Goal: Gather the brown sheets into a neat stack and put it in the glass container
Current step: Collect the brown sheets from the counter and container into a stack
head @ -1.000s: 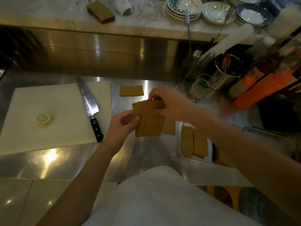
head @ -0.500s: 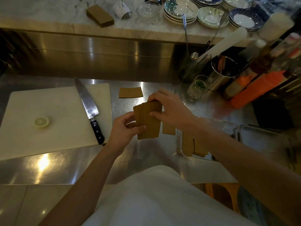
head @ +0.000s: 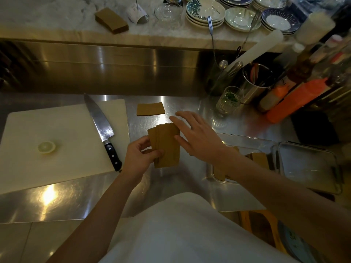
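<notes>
My left hand (head: 140, 156) grips a fanned bundle of brown sheets (head: 167, 147) above the steel counter. My right hand (head: 197, 136) hovers just right of the bundle with fingers spread, holding nothing. One loose brown sheet (head: 150, 109) lies flat on the counter farther back. The glass container (head: 266, 143) stands to the right, partly hidden by my right forearm, with more brown sheets (head: 259, 158) lying inside it. A separate stack of brown sheets (head: 111, 20) rests on the marble ledge at the back.
A white cutting board (head: 57, 141) at left carries a chef's knife (head: 103, 128) and a lemon slice (head: 46, 147). A glass (head: 228, 100), utensil cup (head: 257, 82) and orange bottles (head: 296, 100) crowd the back right. A second clear tray (head: 309, 166) sits right of the container.
My right hand has let go of the top of the bundle and opened, fingers spread beside it. The left hand still holds the sheets, now a little lower.
</notes>
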